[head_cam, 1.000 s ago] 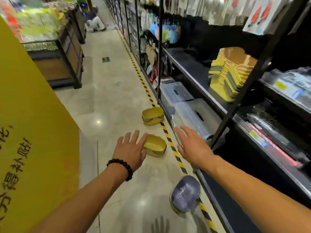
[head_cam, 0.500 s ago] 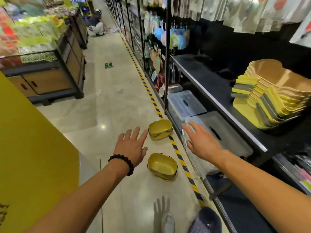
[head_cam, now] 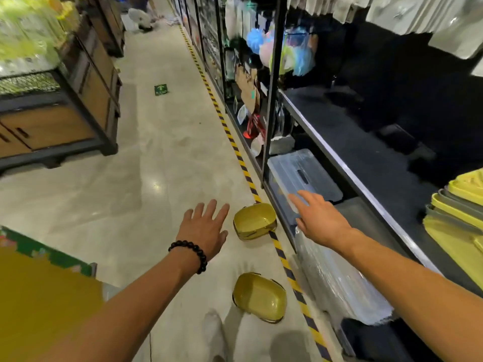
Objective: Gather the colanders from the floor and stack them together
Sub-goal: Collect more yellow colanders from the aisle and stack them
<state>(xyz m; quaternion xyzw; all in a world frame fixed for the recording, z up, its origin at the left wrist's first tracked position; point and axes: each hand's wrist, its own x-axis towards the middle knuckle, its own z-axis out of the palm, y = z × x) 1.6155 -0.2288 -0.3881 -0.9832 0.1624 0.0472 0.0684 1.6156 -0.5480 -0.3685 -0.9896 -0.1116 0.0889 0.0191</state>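
Two olive-yellow colanders lie on the pale floor beside the striped tape. The farther colander (head_cam: 254, 221) sits between my hands; the nearer colander (head_cam: 259, 297) lies below them. My left hand (head_cam: 205, 229), with a black bead bracelet at the wrist, hovers with fingers spread just left of the farther one, not touching it. My right hand (head_cam: 317, 218) is stretched out with straight fingers to its right, over the bottom shelf. A stack of yellow and grey colanders (head_cam: 460, 226) rests on the shelf at the right edge.
A black shelving unit (head_cam: 271, 100) runs along the right, with clear lidded boxes (head_cam: 303, 176) low down. A wooden display stand (head_cam: 60, 118) is at the left. A yellow panel (head_cam: 39, 304) fills the lower left. A person crouches far down the aisle (head_cam: 141, 14).
The view has moved forward along the aisle. The grey colander near my feet has dropped out of sight. Both hands stay spread and empty, now level with the farther yellow colander.
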